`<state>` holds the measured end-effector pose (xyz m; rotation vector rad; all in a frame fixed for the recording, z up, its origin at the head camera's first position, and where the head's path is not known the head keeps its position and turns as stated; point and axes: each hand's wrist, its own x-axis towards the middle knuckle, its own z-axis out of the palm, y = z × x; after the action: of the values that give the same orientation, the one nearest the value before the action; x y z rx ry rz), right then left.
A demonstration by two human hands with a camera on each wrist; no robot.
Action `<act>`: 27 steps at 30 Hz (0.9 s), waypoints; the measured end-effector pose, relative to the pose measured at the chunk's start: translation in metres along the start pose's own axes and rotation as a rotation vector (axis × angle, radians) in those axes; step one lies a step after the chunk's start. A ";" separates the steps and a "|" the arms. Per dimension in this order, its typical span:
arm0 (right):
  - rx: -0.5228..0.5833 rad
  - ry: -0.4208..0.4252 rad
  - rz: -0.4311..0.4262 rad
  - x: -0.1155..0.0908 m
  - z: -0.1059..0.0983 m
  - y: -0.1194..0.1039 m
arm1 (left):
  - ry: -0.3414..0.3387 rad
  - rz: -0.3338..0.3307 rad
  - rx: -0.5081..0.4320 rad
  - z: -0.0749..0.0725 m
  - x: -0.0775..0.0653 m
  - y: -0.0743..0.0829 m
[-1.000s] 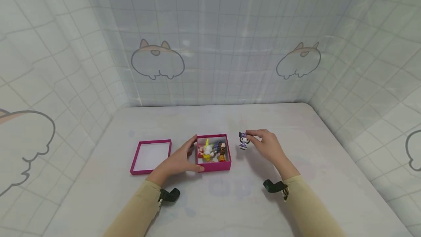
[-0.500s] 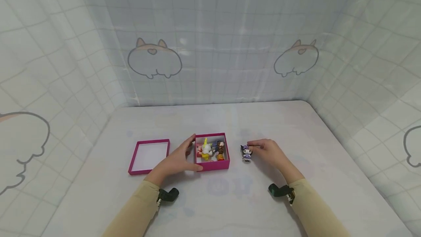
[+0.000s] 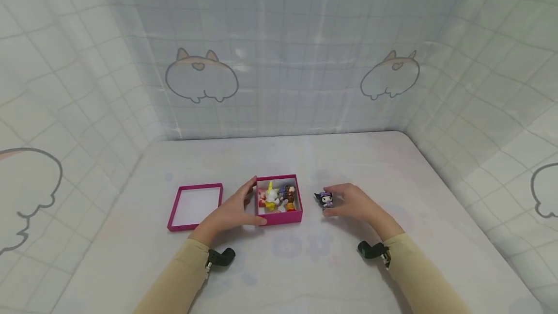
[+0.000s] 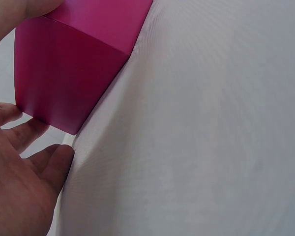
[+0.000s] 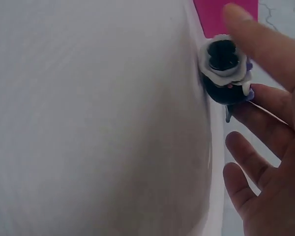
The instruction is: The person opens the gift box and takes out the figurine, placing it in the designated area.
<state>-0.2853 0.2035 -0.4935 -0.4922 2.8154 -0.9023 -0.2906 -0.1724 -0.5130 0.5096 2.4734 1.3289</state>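
My left hand [image 3: 228, 214] spans the left end of a magenta box [image 3: 281, 218], thumb at the near wall and fingers at the far corner. In the left wrist view its fingertips touch the box's edge. Inside the box several small toy figurines [image 3: 271, 200] are packed, among them a white one with a yellow horn. To the right of the box, a purple-and-black toy figurine [image 3: 326, 198] with a white face lies on the table. My right hand [image 3: 355, 202] is around it with thumb and index finger spread; in the right wrist view the thumb stands apart from the figurine [image 5: 223, 69].
A magenta-rimmed lid [image 3: 195, 201] with a white inside lies to the left of the box, partly behind the left hand. The white-covered table [image 3: 279, 275] is bounded by tiled-pattern curtains [image 3: 287, 62] at the back and sides.
My right hand has lowered the purple-and-black figurine from above the table and loosened its pinch; the figurine has tipped from upright to lying. The left hand stays at the box.
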 end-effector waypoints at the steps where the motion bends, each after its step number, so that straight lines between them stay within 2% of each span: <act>1: -0.021 -0.005 -0.022 0.001 0.000 0.000 | -0.001 0.002 0.000 0.000 0.000 0.000; 6: -0.106 0.004 -0.103 0.004 -0.003 -0.001 | -0.006 0.012 0.003 -0.002 0.002 0.000; 13: -0.136 0.037 -0.128 0.005 -0.012 0.003 | -0.005 0.006 0.009 -0.003 0.003 0.002; 20: -0.057 0.110 -0.023 0.005 -0.036 0.026 | -0.008 -0.017 0.002 -0.002 0.001 0.005; 27: -0.008 0.150 0.065 0.009 -0.058 0.053 | -0.008 -0.010 -0.001 0.001 0.000 0.000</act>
<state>-0.3211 0.2726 -0.4780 -0.3455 2.9509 -0.9525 -0.2904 -0.1719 -0.5132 0.5004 2.4657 1.3209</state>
